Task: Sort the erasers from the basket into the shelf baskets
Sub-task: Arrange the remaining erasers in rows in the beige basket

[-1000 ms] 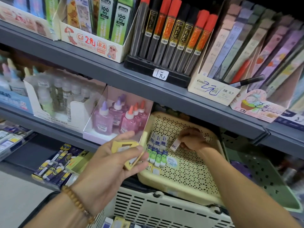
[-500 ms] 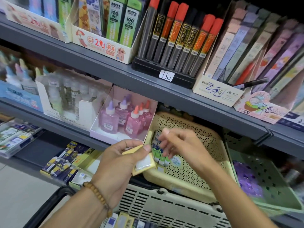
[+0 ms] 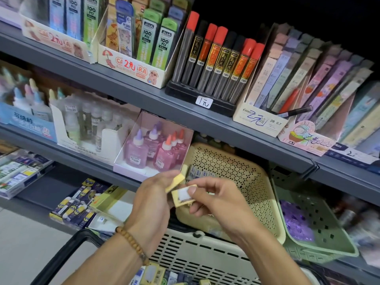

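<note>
We hold a small yellow eraser box (image 3: 183,196) in front of the cream shelf basket (image 3: 257,194), our left hand (image 3: 153,199) curled round its open flap end and our right hand (image 3: 216,199) pinching the white eraser at its mouth, probably to draw it out for sorting. The cardboard looks thin and creased; the basket is stiff perforated plastic, tilted forward, with wrapped erasers (image 3: 198,173) in rows inside. Below, the slatted carry basket (image 3: 195,256) holds more.
</note>
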`<state>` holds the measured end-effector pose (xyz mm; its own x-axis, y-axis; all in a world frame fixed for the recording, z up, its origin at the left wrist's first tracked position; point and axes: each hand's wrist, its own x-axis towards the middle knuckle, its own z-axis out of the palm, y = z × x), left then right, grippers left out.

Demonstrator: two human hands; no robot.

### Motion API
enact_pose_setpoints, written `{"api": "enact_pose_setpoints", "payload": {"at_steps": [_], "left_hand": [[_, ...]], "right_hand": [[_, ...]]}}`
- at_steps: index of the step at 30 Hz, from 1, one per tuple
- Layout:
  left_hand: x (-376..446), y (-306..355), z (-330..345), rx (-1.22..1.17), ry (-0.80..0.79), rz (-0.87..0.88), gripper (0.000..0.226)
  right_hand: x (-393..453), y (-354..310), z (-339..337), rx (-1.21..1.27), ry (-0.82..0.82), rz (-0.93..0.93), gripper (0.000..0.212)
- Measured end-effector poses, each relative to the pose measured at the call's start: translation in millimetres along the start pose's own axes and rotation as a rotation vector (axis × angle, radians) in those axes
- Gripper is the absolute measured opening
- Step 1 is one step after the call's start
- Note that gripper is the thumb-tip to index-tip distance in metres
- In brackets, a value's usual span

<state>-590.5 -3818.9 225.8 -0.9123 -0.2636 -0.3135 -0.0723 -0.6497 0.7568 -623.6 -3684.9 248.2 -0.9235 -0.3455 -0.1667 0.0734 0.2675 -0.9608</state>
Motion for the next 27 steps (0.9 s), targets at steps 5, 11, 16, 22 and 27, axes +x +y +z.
{"api": "enact_pose_setpoints", "payload": {"at_steps": [5, 11, 16, 22, 27], "left_hand": [[0.6, -2.8, -5.1, 0.328, -0.118, 0.134, 0.039], [3.7, -6.4, -4.8, 0.400, -0.194, 0.190, 0.042], [5.9, -9.3, -3.1, 0.549, -0.201, 0.213, 0.049], [3.3, -6.6, -4.9, 1.151, -0.171, 0.578, 0.046], [1.0, -14.5, -13.0, 1.606, -0.236, 0.716, 0.064]], "right_hand": [[0.6, 1.4, -14.2, 0.088, -0.008, 0.010, 0.008], [0.4, -5.2, -20.9, -0.073, -0.007, -0.065, 0.008], [5.1, -5.3, -25.7, -0.293, -0.043, -0.166, 0.004], [32.5, 7.4, -82.8, -0.305, 0.070, 0.056, 0.010], [54.7, 48.8, -107.5, -0.551, -0.180, 0.428, 0.013]]}}
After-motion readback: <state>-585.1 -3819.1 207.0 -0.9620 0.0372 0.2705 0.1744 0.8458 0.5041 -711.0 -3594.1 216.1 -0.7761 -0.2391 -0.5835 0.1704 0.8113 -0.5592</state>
